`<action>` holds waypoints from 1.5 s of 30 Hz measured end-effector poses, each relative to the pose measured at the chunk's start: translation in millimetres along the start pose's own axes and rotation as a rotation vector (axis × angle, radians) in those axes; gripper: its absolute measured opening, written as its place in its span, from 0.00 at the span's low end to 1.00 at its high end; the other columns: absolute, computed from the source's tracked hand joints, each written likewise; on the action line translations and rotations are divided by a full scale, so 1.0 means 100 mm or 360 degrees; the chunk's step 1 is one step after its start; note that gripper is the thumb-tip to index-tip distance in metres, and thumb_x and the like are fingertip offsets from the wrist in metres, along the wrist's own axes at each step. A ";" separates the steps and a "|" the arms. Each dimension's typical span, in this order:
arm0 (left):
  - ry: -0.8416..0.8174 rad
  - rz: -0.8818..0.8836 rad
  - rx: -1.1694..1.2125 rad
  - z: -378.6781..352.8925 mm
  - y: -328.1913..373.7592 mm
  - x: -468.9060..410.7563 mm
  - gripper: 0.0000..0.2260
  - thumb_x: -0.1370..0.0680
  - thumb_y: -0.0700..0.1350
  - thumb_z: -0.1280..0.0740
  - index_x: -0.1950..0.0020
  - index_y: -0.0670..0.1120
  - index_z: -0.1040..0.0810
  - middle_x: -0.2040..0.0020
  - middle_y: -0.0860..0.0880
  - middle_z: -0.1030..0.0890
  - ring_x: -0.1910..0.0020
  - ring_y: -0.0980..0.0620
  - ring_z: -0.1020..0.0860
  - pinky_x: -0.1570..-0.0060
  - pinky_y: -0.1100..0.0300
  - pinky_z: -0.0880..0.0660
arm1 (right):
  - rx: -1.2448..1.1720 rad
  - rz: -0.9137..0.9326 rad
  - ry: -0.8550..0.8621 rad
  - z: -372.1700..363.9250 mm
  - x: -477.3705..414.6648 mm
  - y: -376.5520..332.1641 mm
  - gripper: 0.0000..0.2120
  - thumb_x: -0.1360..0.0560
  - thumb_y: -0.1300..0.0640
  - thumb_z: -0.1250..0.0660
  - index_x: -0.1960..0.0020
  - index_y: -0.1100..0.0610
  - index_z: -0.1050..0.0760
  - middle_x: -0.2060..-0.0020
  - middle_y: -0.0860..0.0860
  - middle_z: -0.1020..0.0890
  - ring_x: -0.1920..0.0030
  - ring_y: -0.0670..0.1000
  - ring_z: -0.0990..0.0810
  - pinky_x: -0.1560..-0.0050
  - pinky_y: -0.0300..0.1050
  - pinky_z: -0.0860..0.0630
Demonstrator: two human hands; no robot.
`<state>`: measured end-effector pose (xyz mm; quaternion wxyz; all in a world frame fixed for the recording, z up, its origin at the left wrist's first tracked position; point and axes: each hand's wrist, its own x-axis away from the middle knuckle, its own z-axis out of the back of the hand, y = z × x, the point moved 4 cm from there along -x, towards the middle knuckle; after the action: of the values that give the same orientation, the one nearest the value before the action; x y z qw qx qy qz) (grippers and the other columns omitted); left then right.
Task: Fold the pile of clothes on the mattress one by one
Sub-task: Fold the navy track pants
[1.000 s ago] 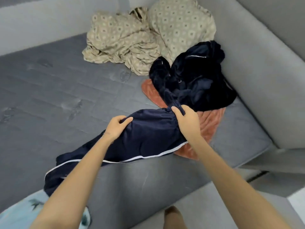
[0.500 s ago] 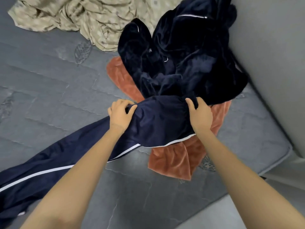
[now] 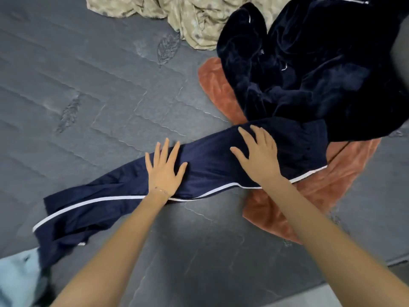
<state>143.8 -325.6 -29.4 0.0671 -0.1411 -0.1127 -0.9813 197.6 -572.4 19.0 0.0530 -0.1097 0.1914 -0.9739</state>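
Navy trousers (image 3: 210, 165) with a white side stripe lie stretched out flat across the grey mattress (image 3: 88, 96), waist end to the right, legs to the lower left. My left hand (image 3: 164, 168) presses flat on their middle with fingers spread. My right hand (image 3: 257, 155) lies flat nearer the waist, fingers straight. The waist end rests on an orange towel (image 3: 321, 196). A dark velvet garment (image 3: 309, 63) is heaped on the towel just beyond the trousers.
Beige patterned bedding (image 3: 188, 16) is bunched at the top edge. A pale blue patterned cloth (image 3: 17, 278) sits at the lower left corner, partly under the trouser legs. The mattress edge runs along the lower right.
Both hands have let go of the trousers' waistband and now lie flat on the fabric. The trousers have been laid down on the mattress, and the view has tilted down closer.
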 end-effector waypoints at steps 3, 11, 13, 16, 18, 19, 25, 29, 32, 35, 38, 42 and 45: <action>0.0031 0.0133 0.0055 0.05 -0.51 0.20 0.27 0.19 0.58 0.45 0.22 0.55 0.48 0.21 0.49 0.51 0.22 0.47 0.55 0.27 0.44 0.63 | -0.0001 0.0106 -0.0101 -0.24 0.06 -0.53 0.29 0.21 0.42 0.41 0.24 0.52 0.40 0.24 0.57 0.41 0.23 0.59 0.48 0.25 0.57 0.51; 0.0047 0.0636 0.0144 0.04 -2.25 0.88 0.26 0.18 0.54 0.45 0.21 0.52 0.48 0.21 0.47 0.49 0.22 0.46 0.53 0.27 0.42 0.60 | 0.0106 0.0342 -0.0335 -1.14 0.25 -1.68 0.28 0.20 0.42 0.42 0.23 0.49 0.42 0.22 0.55 0.46 0.22 0.57 0.53 0.24 0.55 0.57; 0.0054 0.0746 0.0191 0.03 -2.64 1.03 0.26 0.18 0.53 0.44 0.21 0.51 0.48 0.21 0.47 0.46 0.22 0.47 0.51 0.27 0.42 0.58 | 0.0147 0.0372 -0.0399 -1.38 0.28 -1.87 0.28 0.20 0.42 0.43 0.22 0.49 0.44 0.22 0.55 0.47 0.22 0.56 0.54 0.24 0.55 0.58; 0.0095 0.0722 0.0211 0.04 -3.00 1.15 0.25 0.18 0.51 0.44 0.22 0.51 0.46 0.22 0.49 0.43 0.23 0.48 0.49 0.27 0.45 0.59 | 0.0197 0.0403 -0.0480 -1.66 0.31 -2.09 0.29 0.20 0.42 0.43 0.22 0.48 0.46 0.22 0.54 0.49 0.22 0.56 0.55 0.24 0.55 0.59; 0.0138 0.0697 0.0240 0.06 -3.12 1.17 0.24 0.17 0.51 0.45 0.22 0.52 0.45 0.22 0.49 0.43 0.23 0.48 0.49 0.27 0.45 0.61 | 0.0239 0.0421 -0.0522 -1.80 0.32 -2.21 0.29 0.20 0.41 0.43 0.22 0.48 0.46 0.22 0.53 0.48 0.22 0.55 0.55 0.25 0.56 0.60; 0.0154 0.0694 0.0255 0.06 -3.15 1.17 0.23 0.17 0.51 0.45 0.22 0.51 0.44 0.22 0.48 0.42 0.23 0.47 0.49 0.27 0.45 0.61 | 0.0264 0.0430 -0.0538 -1.86 0.33 -2.25 0.29 0.20 0.42 0.43 0.22 0.48 0.45 0.22 0.53 0.47 0.22 0.55 0.54 0.25 0.57 0.61; 0.0201 0.0545 0.0108 0.06 -3.24 1.16 0.14 0.20 0.48 0.37 0.36 0.45 0.24 0.47 0.44 0.22 0.40 0.42 0.30 0.27 0.41 0.57 | 0.0177 0.0586 -0.0279 -1.91 0.32 -2.34 0.13 0.23 0.56 0.33 0.40 0.59 0.21 0.40 0.56 0.22 0.33 0.57 0.30 0.24 0.56 0.55; 0.0483 0.0283 0.0318 0.18 -3.20 1.26 0.08 0.23 0.47 0.33 0.56 0.42 0.20 0.61 0.46 0.22 0.54 0.43 0.26 0.33 0.42 0.38 | -0.0048 0.0707 -0.0242 -1.83 0.39 -2.38 0.07 0.23 0.59 0.31 0.54 0.63 0.19 0.59 0.57 0.17 0.55 0.58 0.21 0.29 0.54 0.37; 0.0502 0.0045 0.0622 0.27 -3.09 1.42 0.12 0.22 0.50 0.36 0.56 0.42 0.19 0.59 0.48 0.19 0.57 0.46 0.22 0.42 0.54 0.32 | -0.0192 0.0603 -0.0309 -1.76 0.51 -2.32 0.09 0.22 0.57 0.33 0.54 0.64 0.20 0.62 0.56 0.18 0.60 0.56 0.21 0.49 0.51 0.26; 0.0601 -0.0044 0.0566 0.31 -3.01 1.63 0.10 0.22 0.46 0.35 0.47 0.43 0.17 0.51 0.48 0.17 0.52 0.46 0.20 0.37 0.52 0.32 | -0.0345 0.0441 -0.0297 -1.70 0.64 -2.21 0.09 0.21 0.56 0.34 0.54 0.62 0.21 0.62 0.54 0.18 0.62 0.52 0.23 0.60 0.47 0.27; 0.0676 0.0063 0.0420 0.30 -2.96 1.78 0.12 0.22 0.41 0.34 0.39 0.44 0.19 0.39 0.45 0.21 0.38 0.43 0.25 0.32 0.43 0.36 | -0.0463 0.0366 -0.0308 -1.66 0.76 -2.15 0.08 0.22 0.56 0.34 0.54 0.60 0.21 0.61 0.51 0.18 0.62 0.50 0.22 0.59 0.47 0.25; 0.0580 0.0154 0.0448 0.21 -2.91 1.86 0.14 0.21 0.40 0.36 0.36 0.44 0.22 0.34 0.44 0.24 0.32 0.42 0.29 0.32 0.41 0.37 | -0.0421 0.0314 -0.0604 -1.68 0.95 -2.00 0.09 0.23 0.53 0.32 0.60 0.56 0.19 0.66 0.46 0.18 0.64 0.49 0.22 0.59 0.46 0.25; 0.0411 0.0254 0.0509 0.11 -2.86 1.89 0.15 0.20 0.42 0.36 0.33 0.46 0.24 0.31 0.45 0.27 0.28 0.44 0.33 0.29 0.45 0.43 | -0.0054 0.0222 -0.1004 -1.76 1.05 -1.80 0.17 0.24 0.47 0.32 0.70 0.51 0.25 0.71 0.49 0.21 0.66 0.50 0.25 0.61 0.45 0.29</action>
<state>-79.2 -66.0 -21.5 0.1799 -0.0103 -0.2459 -0.9524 43.4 -357.7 -50.6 0.1744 -0.3938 0.1887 -0.8825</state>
